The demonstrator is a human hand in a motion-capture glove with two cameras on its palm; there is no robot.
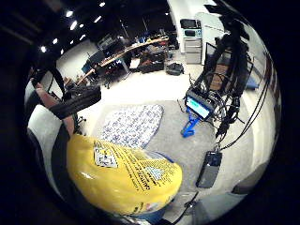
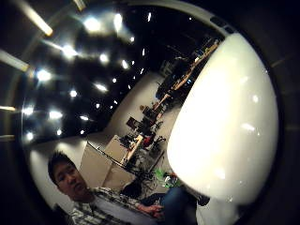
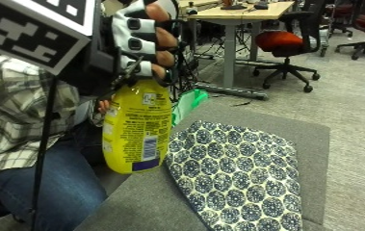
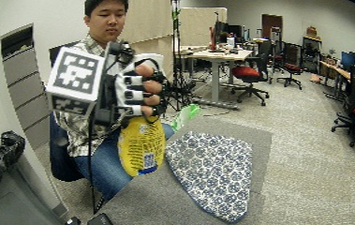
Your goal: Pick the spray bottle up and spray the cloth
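Above the near edge of the grey table (image 3: 310, 139), the yellow spray bottle (image 3: 137, 130) hangs upright and clear of the surface, its base just beside the near corner of the blue-and-white patterned cloth (image 3: 240, 178). The gloved right hand (image 3: 145, 36) is curled round the bottle's neck and head, fingers wrapped on the side facing the outside camera, so the nozzle and trigger are hidden and I cannot tell which way the spray would go. Seen from the outside view, the cloth lies flat at about four o'clock from the bottle, spreading toward the table's far side; something green (image 3: 188, 103) shows behind the bottle at about one o'clock. The lifting looks done, and aiming and squeezing seem to remain. To do that well, the hand should probably turn the bottle so the nozzle faces the cloth's middle, tip it slightly downward, and carry it over the cloth rather than firing from beyond its corner, where mist could land on bare table. A finger likely has to find the trigger without slackening the hold on the neck.
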